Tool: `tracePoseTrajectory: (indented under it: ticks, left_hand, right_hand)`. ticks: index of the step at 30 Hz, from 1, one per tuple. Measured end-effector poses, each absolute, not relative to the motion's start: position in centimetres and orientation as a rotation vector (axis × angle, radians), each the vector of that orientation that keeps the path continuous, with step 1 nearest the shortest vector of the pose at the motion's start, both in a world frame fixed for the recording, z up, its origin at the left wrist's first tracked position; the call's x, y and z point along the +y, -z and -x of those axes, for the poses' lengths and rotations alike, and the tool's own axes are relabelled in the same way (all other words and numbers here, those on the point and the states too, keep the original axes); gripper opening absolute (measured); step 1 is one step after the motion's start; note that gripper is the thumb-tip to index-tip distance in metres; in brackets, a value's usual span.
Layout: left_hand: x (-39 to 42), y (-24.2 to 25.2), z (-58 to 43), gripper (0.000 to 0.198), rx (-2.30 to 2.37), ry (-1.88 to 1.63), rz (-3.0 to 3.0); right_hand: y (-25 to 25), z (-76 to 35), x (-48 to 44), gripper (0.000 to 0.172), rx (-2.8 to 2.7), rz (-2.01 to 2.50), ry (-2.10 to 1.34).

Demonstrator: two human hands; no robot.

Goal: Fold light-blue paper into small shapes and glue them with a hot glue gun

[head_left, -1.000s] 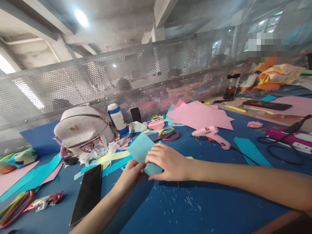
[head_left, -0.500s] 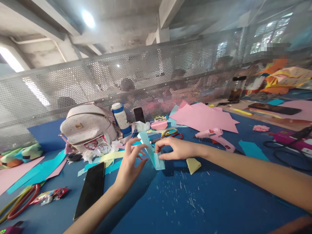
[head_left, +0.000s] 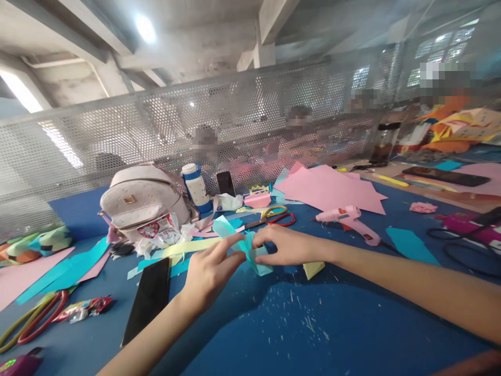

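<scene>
A folded light-blue paper strip (head_left: 224, 227) is between my two hands, just above the blue table. My left hand (head_left: 209, 266) pinches its near-left side between thumb and fingers. Curled round the strip's right side, my right hand (head_left: 282, 246) grips it with thumb and forefinger. Part of the paper is hidden behind the fingers. Scissors (head_left: 274, 216) with yellow and red handles lie just beyond my right hand. A folded pale-yellow paper piece (head_left: 313, 270) rests below my right wrist.
A pink glue gun (head_left: 348, 219) lies right of my hands, before pink paper sheets (head_left: 332, 188). A black phone (head_left: 146, 297) is beside my left forearm. Behind stand a backpack (head_left: 141, 201) and a bottle (head_left: 195, 188). A perforated metal screen (head_left: 156, 130) edges the table.
My left hand has moved right and closed on the paper strip, which it was only beside before. The strip has bent further over; my right hand keeps its hold.
</scene>
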State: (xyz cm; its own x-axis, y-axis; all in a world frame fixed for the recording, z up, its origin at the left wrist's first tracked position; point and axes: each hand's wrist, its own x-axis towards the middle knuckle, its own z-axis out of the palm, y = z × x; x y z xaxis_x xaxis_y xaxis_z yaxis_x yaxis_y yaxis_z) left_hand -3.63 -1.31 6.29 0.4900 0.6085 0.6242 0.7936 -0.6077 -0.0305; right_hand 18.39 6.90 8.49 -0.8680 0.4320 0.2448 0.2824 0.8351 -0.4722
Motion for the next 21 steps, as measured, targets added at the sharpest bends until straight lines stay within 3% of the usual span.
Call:
tracePoseTrajectory:
  ticks: [12, 21]
  left_hand:
    - [-1.2, -6.0, 2.7, 0.026, -1.237, 0.731, 2.652]
    - [-0.8, -6.2, 2.9, 0.015, -1.435, 0.898, 2.808]
  right_hand:
    - [-8.0, -18.1, 5.7, 0.006, -2.750, 0.484, -0.432]
    - [-7.8, -17.7, 6.4, 0.018, -2.459, 0.557, -0.888]
